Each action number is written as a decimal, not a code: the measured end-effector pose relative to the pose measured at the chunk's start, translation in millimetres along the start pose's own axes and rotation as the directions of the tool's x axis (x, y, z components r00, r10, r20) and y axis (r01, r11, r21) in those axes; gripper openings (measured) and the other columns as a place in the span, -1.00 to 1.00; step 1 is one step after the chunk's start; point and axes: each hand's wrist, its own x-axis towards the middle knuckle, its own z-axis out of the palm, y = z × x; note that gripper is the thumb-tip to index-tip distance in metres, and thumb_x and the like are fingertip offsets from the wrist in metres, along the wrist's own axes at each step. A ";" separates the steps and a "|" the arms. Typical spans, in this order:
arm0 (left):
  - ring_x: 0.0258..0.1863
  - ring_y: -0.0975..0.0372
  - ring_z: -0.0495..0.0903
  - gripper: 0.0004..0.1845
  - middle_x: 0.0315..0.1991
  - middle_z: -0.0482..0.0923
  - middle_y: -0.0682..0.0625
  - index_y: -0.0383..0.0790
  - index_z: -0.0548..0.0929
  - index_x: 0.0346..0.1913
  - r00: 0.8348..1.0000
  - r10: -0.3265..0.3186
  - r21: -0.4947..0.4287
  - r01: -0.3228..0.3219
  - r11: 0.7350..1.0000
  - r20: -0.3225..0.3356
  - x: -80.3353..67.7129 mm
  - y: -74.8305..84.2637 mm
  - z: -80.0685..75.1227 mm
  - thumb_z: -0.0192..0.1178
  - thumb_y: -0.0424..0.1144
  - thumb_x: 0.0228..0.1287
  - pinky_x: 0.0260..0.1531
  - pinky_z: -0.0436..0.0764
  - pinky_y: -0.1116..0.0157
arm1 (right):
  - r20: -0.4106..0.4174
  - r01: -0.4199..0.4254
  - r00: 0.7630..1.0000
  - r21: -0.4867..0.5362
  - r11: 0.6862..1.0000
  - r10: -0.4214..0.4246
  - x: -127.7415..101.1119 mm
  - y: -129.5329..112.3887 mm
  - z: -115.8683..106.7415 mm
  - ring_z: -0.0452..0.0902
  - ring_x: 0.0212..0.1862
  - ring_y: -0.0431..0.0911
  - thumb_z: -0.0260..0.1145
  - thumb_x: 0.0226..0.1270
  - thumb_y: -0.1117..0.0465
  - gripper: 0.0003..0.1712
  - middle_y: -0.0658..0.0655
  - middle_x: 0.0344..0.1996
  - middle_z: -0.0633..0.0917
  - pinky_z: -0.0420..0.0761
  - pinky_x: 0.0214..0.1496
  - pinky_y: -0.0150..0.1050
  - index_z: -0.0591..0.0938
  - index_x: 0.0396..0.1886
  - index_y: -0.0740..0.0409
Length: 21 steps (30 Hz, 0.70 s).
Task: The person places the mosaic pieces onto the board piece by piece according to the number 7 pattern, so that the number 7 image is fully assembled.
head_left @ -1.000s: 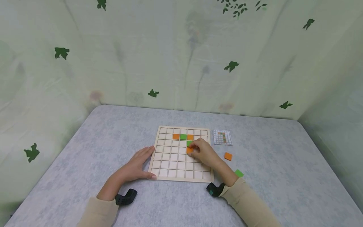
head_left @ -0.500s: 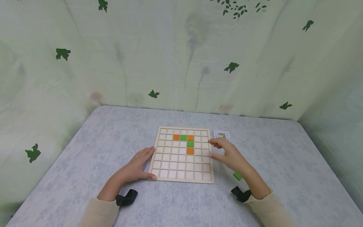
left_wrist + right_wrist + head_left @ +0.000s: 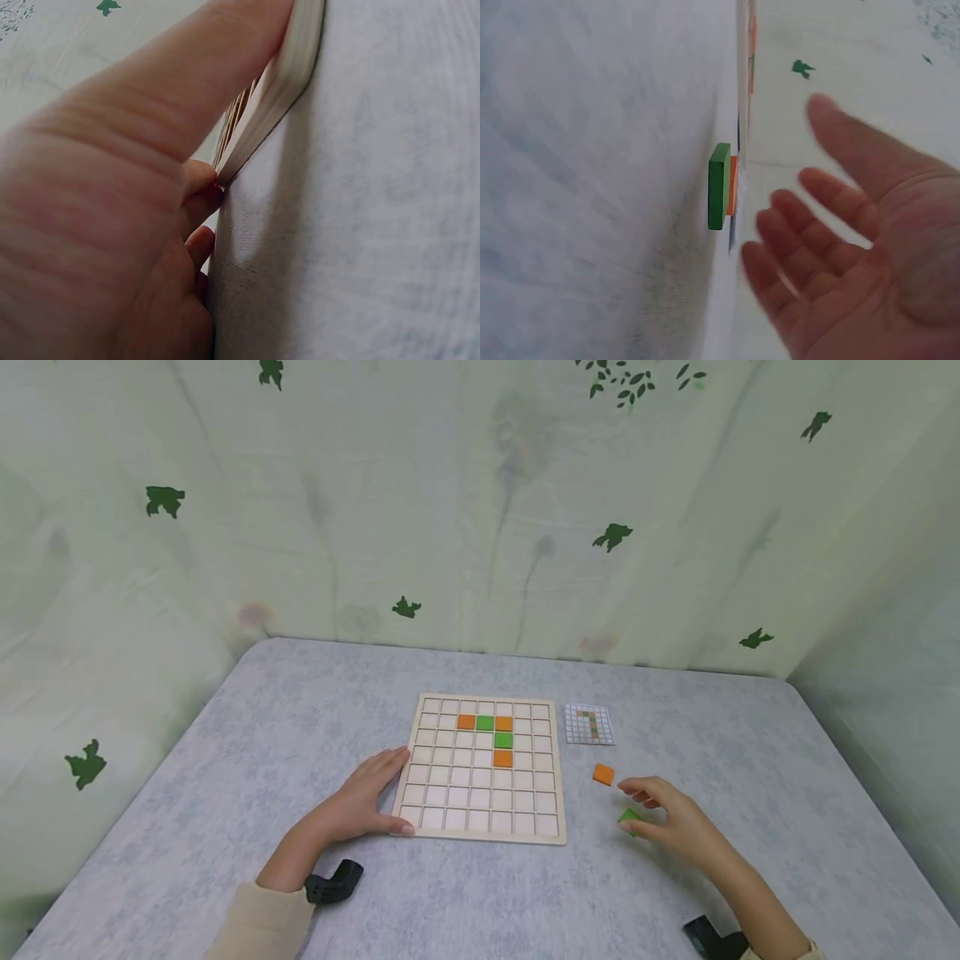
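My left hand (image 3: 352, 802) rests at the near left corner of a wooden grid board (image 3: 457, 795), fingers along its left side and thumb on the front edge. In the left wrist view, the thumb lies against the board's rim (image 3: 289, 75). To the right of the board, my right hand (image 3: 681, 825) hovers around a loose green square tile (image 3: 627, 815), thumb and fingers apart. The right wrist view has this green tile (image 3: 718, 187) flat on the table, with air between it and the fingers. Just beyond it lies an orange tile (image 3: 603, 774).
Orange and green tiles alternate on the board, three across ending in an orange tile (image 3: 504, 723), then down to another orange tile (image 3: 503, 759). A small printed pattern card (image 3: 588, 724) lies right of the board. A leaf-printed curtain (image 3: 480, 527) hangs behind the table.
My right hand has released the orange tile in its board square and moved right and nearer, past the card, to the loose green tile. My left hand has stayed in place.
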 end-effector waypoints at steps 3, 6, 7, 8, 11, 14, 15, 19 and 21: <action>0.33 -0.08 -0.18 0.24 0.37 -0.05 -0.18 -0.29 -0.02 0.39 1.000 -0.001 0.001 0.001 1.000 0.001 -0.4 0.6 -0.4 0.36 0.27 -0.31 0.20 -0.08 -0.10 | 0.030 -0.042 0.999 0.003 0.999 0.041 -4.5 9.5 3.2 0.47 -0.12 -0.07 0.42 -0.02 0.10 -0.43 0.06 -0.12 0.54 0.49 -0.09 -0.14 0.51 0.01 0.20; 0.33 -0.09 -0.17 0.23 0.37 -0.05 -0.19 -0.30 -0.01 0.38 1.000 0.000 0.006 0.000 1.000 0.000 -0.5 0.6 -0.2 0.36 0.27 -0.30 0.20 -0.08 -0.11 | 0.055 -0.079 0.995 -0.010 0.997 0.080 -5.6 15.6 5.3 0.47 -0.12 -0.08 0.41 -0.02 0.06 -0.44 0.05 -0.14 0.54 0.49 -0.09 -0.15 0.52 -0.02 0.21; 0.33 -0.09 -0.17 0.23 0.37 -0.05 -0.19 -0.30 -0.01 0.38 1.000 -0.001 0.008 0.001 1.000 0.000 -0.6 0.5 -0.4 0.36 0.27 -0.30 0.20 -0.09 -0.11 | 0.061 -0.093 0.994 -0.017 0.996 0.094 -5.5 15.9 5.5 0.47 -0.12 -0.08 0.41 -0.02 0.05 -0.44 0.05 -0.16 0.54 0.49 -0.09 -0.15 0.53 -0.03 0.22; 0.33 -0.09 -0.17 0.23 0.37 -0.05 -0.19 -0.30 -0.01 0.38 1.000 -0.001 0.009 0.001 1.000 0.000 -0.6 0.4 -0.4 0.35 0.27 -0.30 0.20 -0.09 -0.11 | 0.066 -0.104 0.992 -0.028 0.994 0.105 -5.4 15.4 5.5 0.47 -0.13 -0.09 0.41 -0.02 0.05 -0.45 0.04 -0.17 0.53 0.49 -0.10 -0.16 0.53 -0.05 0.22; 0.33 -0.09 -0.17 0.23 0.37 -0.05 -0.19 -0.30 -0.02 0.38 1.000 0.000 0.011 0.000 1.000 0.002 -0.6 -0.3 -0.6 0.35 0.27 -0.30 0.20 -0.09 -0.10 | 0.076 -0.142 0.986 -0.056 0.988 0.146 -4.0 11.2 5.4 0.44 -0.20 -0.13 0.42 -0.01 0.11 -0.54 0.02 -0.25 0.52 0.50 -0.18 -0.20 0.55 -0.12 0.22; 0.33 -0.08 -0.18 0.24 0.37 -0.06 -0.19 -0.29 -0.02 0.39 1.000 -0.004 0.012 0.004 1.000 0.003 -0.7 -0.8 -0.8 0.34 0.28 -0.30 0.20 -0.09 -0.10 | 0.095 -0.168 0.980 -0.062 0.984 0.173 -2.1 6.1 5.7 0.42 -0.25 -0.15 0.41 0.01 0.21 -0.64 0.02 -0.30 0.51 0.50 -0.24 -0.23 0.57 -0.17 0.21; 0.33 -0.08 -0.18 0.24 0.37 -0.06 -0.18 -0.29 -0.02 0.39 1.000 -0.004 0.013 0.004 1.000 0.003 -0.6 -0.9 -0.8 0.34 0.28 -0.30 0.20 -0.09 -0.10 | 0.097 -0.175 0.979 -0.064 0.982 0.181 -1.2 4.5 5.8 0.42 -0.26 -0.16 0.40 0.01 0.23 -0.66 0.01 -0.31 0.51 0.50 -0.24 -0.23 0.58 -0.18 0.20; 0.33 -0.08 -0.18 0.24 0.37 -0.05 -0.19 -0.29 -0.02 0.39 1.000 -0.003 0.014 0.003 1.000 0.004 -0.5 -0.5 -0.9 0.34 0.29 -0.30 0.20 -0.09 -0.10 | 0.082 -0.142 0.986 -0.062 0.988 0.147 2.3 -0.9 6.2 0.44 -0.25 -0.15 0.38 0.03 0.29 -0.70 0.02 -0.30 0.53 0.51 -0.24 -0.25 0.58 -0.18 0.22; 0.33 -0.08 -0.17 0.24 0.37 -0.05 -0.19 -0.29 -0.02 0.39 1.000 -0.001 0.013 0.001 1.000 0.005 -0.6 -0.3 -0.9 0.34 0.28 -0.30 0.20 -0.08 -0.10 | 0.053 -0.100 0.993 -0.048 0.994 0.102 5.3 -4.3 6.8 0.46 -0.26 -0.16 0.37 0.03 0.32 -0.69 0.02 -0.29 0.53 0.53 -0.24 -0.27 0.58 -0.17 0.23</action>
